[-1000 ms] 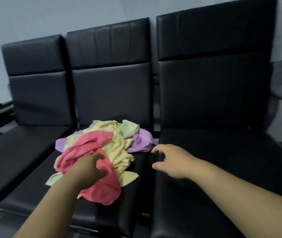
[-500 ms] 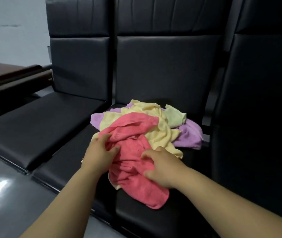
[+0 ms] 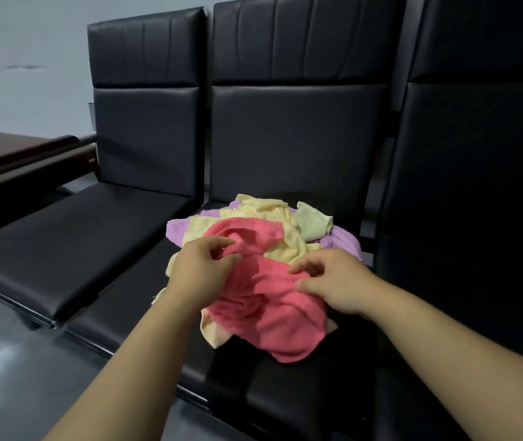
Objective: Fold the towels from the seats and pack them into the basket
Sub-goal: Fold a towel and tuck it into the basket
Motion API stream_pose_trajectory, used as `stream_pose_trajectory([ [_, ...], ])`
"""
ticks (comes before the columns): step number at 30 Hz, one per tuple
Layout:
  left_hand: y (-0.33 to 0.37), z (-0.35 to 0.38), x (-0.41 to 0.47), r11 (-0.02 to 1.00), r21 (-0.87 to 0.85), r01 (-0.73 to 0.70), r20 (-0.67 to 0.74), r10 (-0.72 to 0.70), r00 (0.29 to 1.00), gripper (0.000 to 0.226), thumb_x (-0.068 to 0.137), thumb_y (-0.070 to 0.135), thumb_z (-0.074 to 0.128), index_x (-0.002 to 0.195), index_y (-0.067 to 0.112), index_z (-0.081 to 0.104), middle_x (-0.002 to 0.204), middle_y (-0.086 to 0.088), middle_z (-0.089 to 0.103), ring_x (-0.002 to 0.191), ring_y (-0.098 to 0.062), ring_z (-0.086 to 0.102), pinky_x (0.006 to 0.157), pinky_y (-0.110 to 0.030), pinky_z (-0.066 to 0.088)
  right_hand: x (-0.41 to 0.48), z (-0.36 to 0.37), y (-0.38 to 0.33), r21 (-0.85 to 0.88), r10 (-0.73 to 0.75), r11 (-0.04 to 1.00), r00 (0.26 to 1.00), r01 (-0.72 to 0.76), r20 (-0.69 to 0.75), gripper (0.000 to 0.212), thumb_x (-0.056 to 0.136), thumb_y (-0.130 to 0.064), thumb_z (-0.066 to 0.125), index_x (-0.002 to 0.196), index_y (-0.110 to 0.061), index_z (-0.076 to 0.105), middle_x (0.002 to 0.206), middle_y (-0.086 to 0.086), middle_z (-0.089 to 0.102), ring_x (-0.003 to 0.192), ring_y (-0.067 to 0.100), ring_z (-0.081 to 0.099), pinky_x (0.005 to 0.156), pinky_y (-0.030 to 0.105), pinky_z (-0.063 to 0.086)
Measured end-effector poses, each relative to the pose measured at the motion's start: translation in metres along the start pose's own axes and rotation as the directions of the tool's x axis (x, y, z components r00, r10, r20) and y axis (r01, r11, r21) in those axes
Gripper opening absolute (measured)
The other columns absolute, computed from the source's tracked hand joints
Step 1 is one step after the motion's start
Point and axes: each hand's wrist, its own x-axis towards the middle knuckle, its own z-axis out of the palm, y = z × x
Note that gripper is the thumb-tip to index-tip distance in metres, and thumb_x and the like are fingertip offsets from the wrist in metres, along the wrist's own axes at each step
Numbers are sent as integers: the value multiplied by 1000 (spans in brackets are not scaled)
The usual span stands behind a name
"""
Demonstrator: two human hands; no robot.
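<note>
The left hand is pinching a raised fold of a pink towel between thumb and fingers, and the right hand is gripping another fold with curled fingers. The pink towel is lying on top of a crumpled pile on the middle seat of 3 black padded seats. Behind it, a pale yellow towel, a pale green towel and a purple towel are lying bunched together. A grey wall is showing beyond.

Both bare forearms stretched forward, left hand palm down, curled fingers pinching pink towel, right hand pinching it too
</note>
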Motion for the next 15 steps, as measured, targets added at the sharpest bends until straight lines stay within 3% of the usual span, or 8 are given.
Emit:
stream_pose_trajectory([
  [2,26,9,-13,1000,-17,-26,99,27,995,15,85,27,79,99,32,76,88,9,73,64,-9,66,57,-28,54,-17,-35,2,160,40,987,998,-31,-52,22,83,-9,83,94,-28,81,87,-11,76,84,4,68,82,20,52],
  [3,39,16,-19,998,-33,-57,152,62,986,17,84,26,81,100,29,77,89,6,75,71,-11,69,63,-30,57,-28,-53,5,231,62,972,996,-44,-68,23,83,-4,81,93,-25,81,83,-8,77,79,4,68,78,21,53],
  [6,78,50,-44,979,-195,-63,315,124,941,16,83,17,82,98,21,80,91,3,78,85,-10,72,75,-24,59,-68,-107,25,327,137,942,977,-78,-162,25,86,6,76,94,-17,79,86,3,79,80,11,71,78,26,57],
  [8,102,82,-62,952,-307,-24,441,164,882,14,83,13,81,97,16,80,94,-6,79,86,-14,71,85,-36,59,-98,-143,46,385,217,916,945,-112,-243,24,88,9,72,96,-13,77,90,9,78,80,16,72,77,27,59],
  [10,125,115,-80,930,-368,6,567,219,794,22,83,15,81,104,15,77,95,-12,78,83,-14,68,84,-39,59,-129,-176,69,433,310,889,889,-145,-338,22,89,9,69,98,-11,77,90,11,78,80,17,73,72,24,61],
  [12,145,142,-95,912,-408,39,657,264,707,27,88,12,77,114,17,71,92,-3,77,79,-5,68,72,-23,55,-159,-202,96,488,391,860,809,-150,-440,21,89,7,70,100,-9,76,91,11,76,77,17,71,64,18,60],
  [13,152,153,-99,918,-397,16,673,279,685,28,91,12,74,117,20,68,95,3,76,79,-1,67,69,-17,51,-173,-212,111,498,430,852,756,-159,-494,20,88,7,72,101,-9,76,91,10,75,75,16,69,62,18,58],
  [15,158,172,-102,945,-304,-118,671,301,678,30,92,21,73,120,27,66,106,7,75,86,1,68,72,-20,54,-195,-222,140,407,472,875,645,-261,-601,21,86,2,76,103,-11,76,96,6,72,81,16,66,72,25,53],
])
